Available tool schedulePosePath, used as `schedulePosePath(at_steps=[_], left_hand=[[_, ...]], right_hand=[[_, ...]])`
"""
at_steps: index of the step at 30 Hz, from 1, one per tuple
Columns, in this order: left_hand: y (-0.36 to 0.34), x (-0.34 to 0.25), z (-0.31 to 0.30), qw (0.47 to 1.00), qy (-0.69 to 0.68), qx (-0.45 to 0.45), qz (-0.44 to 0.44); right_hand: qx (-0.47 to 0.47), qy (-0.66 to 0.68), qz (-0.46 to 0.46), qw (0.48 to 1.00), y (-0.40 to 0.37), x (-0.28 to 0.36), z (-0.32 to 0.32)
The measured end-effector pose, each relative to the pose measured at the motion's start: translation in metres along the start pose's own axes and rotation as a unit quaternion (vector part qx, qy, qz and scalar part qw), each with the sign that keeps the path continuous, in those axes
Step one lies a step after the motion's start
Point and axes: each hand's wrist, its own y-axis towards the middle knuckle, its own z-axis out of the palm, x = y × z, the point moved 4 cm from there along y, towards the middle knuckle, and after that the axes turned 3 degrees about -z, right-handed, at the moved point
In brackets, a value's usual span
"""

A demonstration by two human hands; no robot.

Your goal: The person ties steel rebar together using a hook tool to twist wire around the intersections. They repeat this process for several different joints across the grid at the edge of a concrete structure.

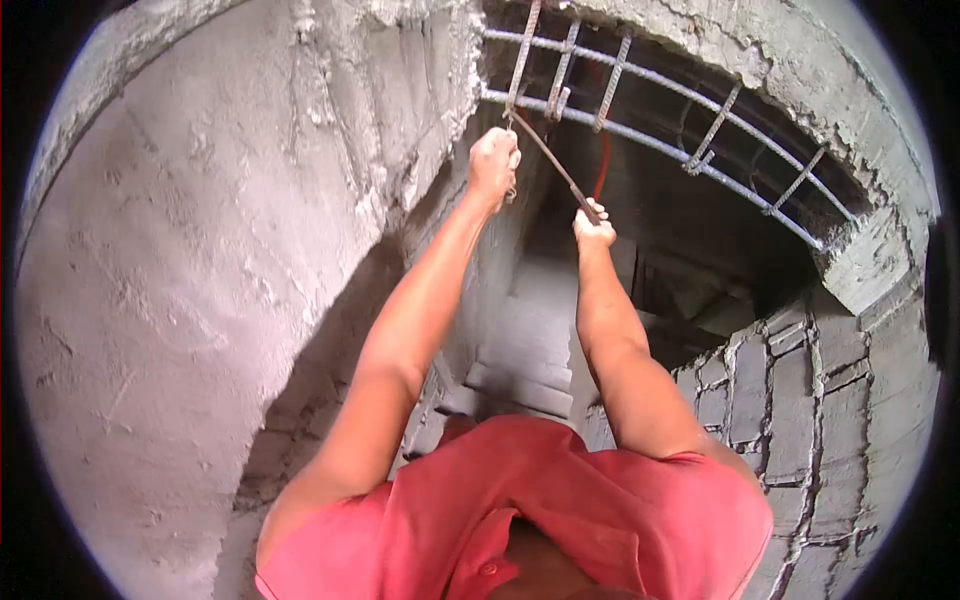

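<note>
My left hand (493, 165) is raised in a closed fist just below the left end of the steel rebar (570, 110). A bit of thin wire (511, 194) pokes out of that fist, and more shows above it by the bars. My right hand (595, 224), lower and to the right, is wrapped round the thicker dark handle of a long, thin metal rod (548, 152) that looks like a rebar tying hook. The rod slants up to the left, and its tip meets the lower bar near the wire. Its exact tip shape is too small to make out.
Rough plastered concrete (180, 280) fills the left side. Short cross bars (613, 82) join two long bars over a dark opening. A red hose or cable (603, 165) hangs behind. Brickwork (790, 400) lies at lower right, steps (520, 385) below.
</note>
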Motion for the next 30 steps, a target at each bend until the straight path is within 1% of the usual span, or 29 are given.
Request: schedulePosePath(at_steps=[2,3,4,5,6,7,8,9,10,11,12,13,14,16,17,18,19,20,22,23,24,25,26,28,30], left_hand=[[0.001,-0.002,-0.002,1.0,-0.008,-0.003,-0.01],[0.003,-0.001,-0.003,0.999,-0.033,0.003,-0.018],[0.005,0.001,-0.006,0.998,-0.058,0.006,-0.029],[0.008,0.003,-0.009,0.997,-0.061,0.03,-0.038],[0.01,0.001,-0.012,0.997,-0.063,0.023,-0.044],[0.01,0.0,-0.01,0.993,-0.082,0.06,-0.063],[0.006,0.002,-0.007,0.986,-0.103,0.096,-0.086],[0.01,0.006,-0.008,0.982,-0.119,0.12,-0.084],[0.013,0.006,-0.008,0.977,-0.132,0.146,-0.078],[0.013,0.005,-0.006,0.969,-0.16,0.173,-0.071],[0.013,0.005,-0.004,0.97,-0.157,0.173,-0.073],[0.013,0.004,0.001,0.967,-0.153,0.192,-0.064],[0.013,0.002,0.007,0.964,-0.152,0.212,-0.053],[0.013,0.008,0.011,0.961,-0.158,0.22,-0.049],[0.012,0.01,0.013,0.961,-0.175,0.208,-0.045],[0.012,0.012,0.015,0.961,-0.19,0.196,-0.039],[0.013,0.013,0.017,0.959,-0.205,0.193,-0.038],[0.015,0.015,0.02,0.959,-0.201,0.197,-0.036],[0.015,0.022,0.023,0.937,-0.287,0.195,-0.048],[0.013,0.023,0.026,0.916,-0.334,0.216,-0.044],[0.012,0.023,0.028,0.917,-0.333,0.215,-0.045],[0.011,0.02,0.034,0.879,-0.393,0.267,-0.043],[0.008,0.017,0.037,0.835,-0.449,0.315,-0.041],[0.01,0.013,0.04,0.846,-0.447,0.285,-0.051],[0.008,0.016,0.044,0.811,-0.509,0.285,-0.051]], right_hand=[[-0.001,-0.07,-0.033,0.997,-0.013,0.002,-0.001],[0.13,-0.091,-0.009,0.987,0.003,0.015,-0.013],[0.112,-0.124,-0.014,0.986,-0.029,0.019,-0.013],[0.115,-0.158,-0.03,0.98,-0.044,0.026,-0.021],[0.116,-0.196,-0.046,0.973,-0.056,0.033,-0.03],[0.106,-0.203,-0.047,0.972,-0.066,0.042,-0.039],[0.141,-0.252,-0.047,0.956,-0.08,0.054,-0.045],[0.178,-0.298,-0.044,0.937,-0.092,0.063,-0.051],[0.252,-0.32,-0.043,0.912,-0.107,0.072,-0.048],[0.239,-0.402,-0.044,0.883,-0.121,0.084,-0.048],[0.227,-0.479,-0.045,0.847,-0.146,0.089,-0.037],[0.229,-0.519,-0.027,0.823,-0.154,0.097,-0.032],[0.249,-0.569,-0.001,0.784,-0.162,0.106,-0.027],[0.309,-0.599,0.092,0.733,-0.195,0.097,-0.004],[0.309,-0.599,0.091,0.733,-0.217,0.095,0.01],[0.302,-0.551,0.21,0.749,-0.243,0.083,0.017],[0.293,-0.493,0.327,0.751,-0.264,0.073,0.018],[0.266,-0.467,0.387,0.75,-0.277,0.073,0.013],[0.238,-0.47,0.5,0.687,-0.303,0.064,0.004],[0.238,-0.47,0.501,0.687,-0.316,0.06,0.006],[0.359,-0.725,0.267,0.524,-0.324,0.06,0.017],[0.42,-0.864,-0.01,0.277,-0.338,0.061,0.038],[0.44,-0.86,-0.012,0.259,-0.347,0.061,0.059],[0.488,-0.858,-0.07,0.145,-0.355,0.06,0.094],[0.492,-0.852,-0.167,-0.055,-0.367,0.056,0.112]])
